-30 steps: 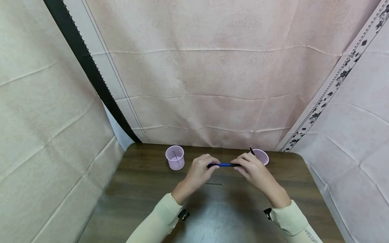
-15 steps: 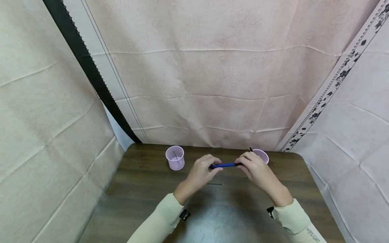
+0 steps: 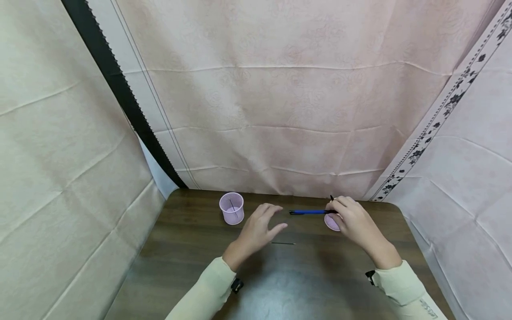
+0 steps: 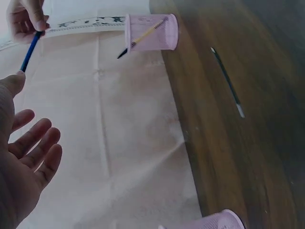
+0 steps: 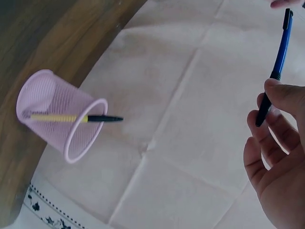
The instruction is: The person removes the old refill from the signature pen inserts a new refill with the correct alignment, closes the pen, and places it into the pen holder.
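My right hand (image 3: 354,222) pinches a blue pen (image 3: 306,212) with black ends between thumb and fingers. In the right wrist view the black tapered end of the pen lies at my fingers, while its clip end points away. My left hand (image 3: 256,226) is apart from the pen, fingers spread and holding nothing. On the table below lies a thin dark pen refill (image 4: 228,82) with a pale end. Behind and below my right hand stands a pink mesh cup (image 5: 52,112), partly hidden in the head view. A yellow and black pen (image 5: 59,118) leans inside it.
A second pink cup (image 3: 231,215) stands at the far left of the wooden table (image 3: 192,249), with a thin dark rod in it. Pale cloth (image 3: 280,111) hangs behind the table's back edge and along both sides.
My left hand has let go of the blue pen and its fingers have spread. My right hand has moved right with the pen, uncovering the cup's lower part.
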### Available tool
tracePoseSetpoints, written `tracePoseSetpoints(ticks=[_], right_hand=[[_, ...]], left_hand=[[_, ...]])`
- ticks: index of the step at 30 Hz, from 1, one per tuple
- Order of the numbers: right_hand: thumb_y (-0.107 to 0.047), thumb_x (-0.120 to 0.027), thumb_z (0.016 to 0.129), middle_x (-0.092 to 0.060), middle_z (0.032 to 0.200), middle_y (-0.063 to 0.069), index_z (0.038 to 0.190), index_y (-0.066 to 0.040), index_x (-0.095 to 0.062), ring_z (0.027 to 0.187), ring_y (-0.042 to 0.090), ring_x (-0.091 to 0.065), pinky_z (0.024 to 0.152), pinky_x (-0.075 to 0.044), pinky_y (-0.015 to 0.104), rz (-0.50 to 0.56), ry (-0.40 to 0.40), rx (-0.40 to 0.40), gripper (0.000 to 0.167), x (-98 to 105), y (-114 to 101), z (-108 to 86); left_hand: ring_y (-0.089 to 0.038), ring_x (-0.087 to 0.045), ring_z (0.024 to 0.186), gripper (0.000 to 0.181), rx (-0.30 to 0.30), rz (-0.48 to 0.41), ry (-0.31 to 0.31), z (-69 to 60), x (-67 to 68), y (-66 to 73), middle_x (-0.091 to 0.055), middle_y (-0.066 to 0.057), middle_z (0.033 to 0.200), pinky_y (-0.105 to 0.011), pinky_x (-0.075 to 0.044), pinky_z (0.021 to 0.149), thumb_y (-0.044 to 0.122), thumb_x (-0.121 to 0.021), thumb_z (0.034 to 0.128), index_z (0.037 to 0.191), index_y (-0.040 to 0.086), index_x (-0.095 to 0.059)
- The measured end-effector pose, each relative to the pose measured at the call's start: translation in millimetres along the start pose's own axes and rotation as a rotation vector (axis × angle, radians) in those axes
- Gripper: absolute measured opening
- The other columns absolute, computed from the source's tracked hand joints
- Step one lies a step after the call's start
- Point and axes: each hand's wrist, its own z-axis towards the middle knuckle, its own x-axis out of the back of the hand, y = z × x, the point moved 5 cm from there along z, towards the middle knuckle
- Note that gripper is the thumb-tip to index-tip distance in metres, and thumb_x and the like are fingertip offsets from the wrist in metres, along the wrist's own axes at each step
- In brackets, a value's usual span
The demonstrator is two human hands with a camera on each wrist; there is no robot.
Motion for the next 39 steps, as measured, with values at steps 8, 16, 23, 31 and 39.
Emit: tracePoseSetpoints(ticks=[8, 16, 23, 31, 39], right_hand=[[0.008, -0.085, 0.072, -0.069, 0.094, 0.004, 0.096, -0.008, -0.071, 0.084, 0.027, -0.063, 0.072, -0.05, 0.045, -0.037, 0.007, -0.017, 0.032, 14, 17, -3.1], [0.006, -0.083, 0.073, -0.068, 0.09, 0.003, 0.094, -0.009, -0.071, 0.083, 0.028, -0.063, 0.067, -0.048, 0.047, -0.082, -0.004, -0.051, 0.028, 22, 38, -7.6], [0.003, -0.084, 0.075, -0.066, 0.086, 0.006, 0.092, -0.008, -0.07, 0.078, 0.033, -0.062, 0.065, -0.048, 0.05, -0.135, -0.021, -0.054, 0.025, 22, 60, -15.5], [0.002, -0.083, 0.072, -0.064, 0.087, 0.014, 0.09, -0.003, -0.064, 0.077, 0.041, -0.061, 0.061, -0.047, 0.057, -0.232, -0.077, -0.059, 0.027, 20, 95, -30.7], [0.0, -0.079, 0.076, -0.065, 0.091, 0.018, 0.09, -0.006, -0.064, 0.082, 0.044, -0.058, 0.06, -0.044, 0.058, -0.303, -0.15, -0.164, 0.022, 20, 124, -48.2]], left_hand=[[-0.022, -0.065, 0.113, 0.051, -0.055, 0.184, -0.068, -9.7, -6.8, -8.7, -0.067, -0.005, 0.123, -0.039, -0.054, 0.095, 0.041, -0.075, 0.0944, 0.133, 0.01, -0.065], [-0.027, -0.064, 0.124, 0.056, -0.15, 0.245, -0.095, -26.8, -18.0, -12.4, -0.065, -0.012, 0.136, -0.045, -0.054, 0.099, 0.043, -0.071, 0.0958, 0.139, 0.008, -0.062], [-0.033, -0.059, 0.134, 0.063, -0.204, 0.304, -0.169, -42.0, -29.3, -14.3, -0.059, -0.016, 0.147, -0.048, -0.05, 0.106, 0.051, -0.066, 0.0967, 0.146, 0.012, -0.057], [-0.034, -0.059, 0.133, 0.062, -0.193, 0.297, -0.227, -52.5, -41.0, -15.3, -0.058, -0.016, 0.148, -0.048, -0.049, 0.108, 0.05, -0.064, 0.0984, 0.147, 0.013, -0.055], [-0.03, -0.059, 0.133, 0.059, -0.146, 0.267, -0.253, -61.1, -49.4, -14.8, -0.058, -0.013, 0.148, -0.046, -0.05, 0.108, 0.049, -0.062, 0.1001, 0.148, 0.015, -0.056]])
